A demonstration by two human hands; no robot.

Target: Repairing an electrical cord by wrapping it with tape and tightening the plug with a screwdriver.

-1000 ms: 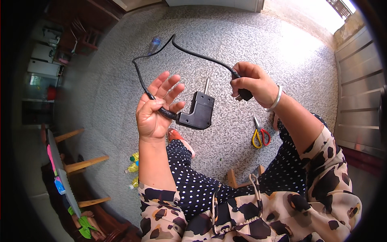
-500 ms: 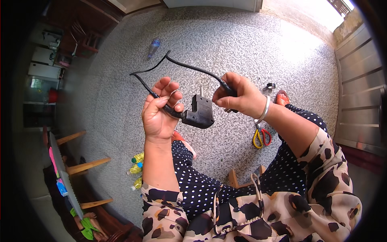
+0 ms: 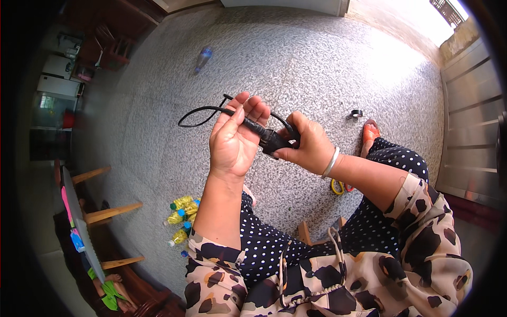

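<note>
Speckled grey stone floor fills most of the view, with a metal gate along its right side and wooden furniture legs at the lower left. Near those legs lies a cluster of small yellow bottles, and a single blue-capped bottle lies far off across the floor. Held above the lap in mid-air is a black power cord, its thin loop trailing out to the left. It looks light and limp, so the cable itself would sag and slip; the moulded plug is the stiff, chunky part and likely the surest place to hold. The left hand is partly curled, fingers raised, with the cord running across its fingers. The right hand is closed around the plug end, thumb and fingers pinching it firmly.
</note>
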